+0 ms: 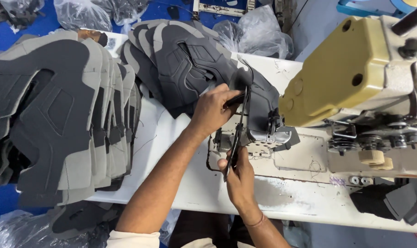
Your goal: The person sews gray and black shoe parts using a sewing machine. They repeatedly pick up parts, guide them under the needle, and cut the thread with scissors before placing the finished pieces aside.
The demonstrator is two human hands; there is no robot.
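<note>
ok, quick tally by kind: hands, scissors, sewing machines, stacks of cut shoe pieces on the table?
Hands: 2, left hand and right hand
Scissors: 1
Sewing machine: 1
Stacks of grey shoe pieces: 2, left stack and rear stack
Total: 6

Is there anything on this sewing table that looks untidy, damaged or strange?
Nothing looks damaged. Loose thread ends lie scattered on the white table near the left hand, and a pale powdery smear marks the table edge beside the right hand.
</note>
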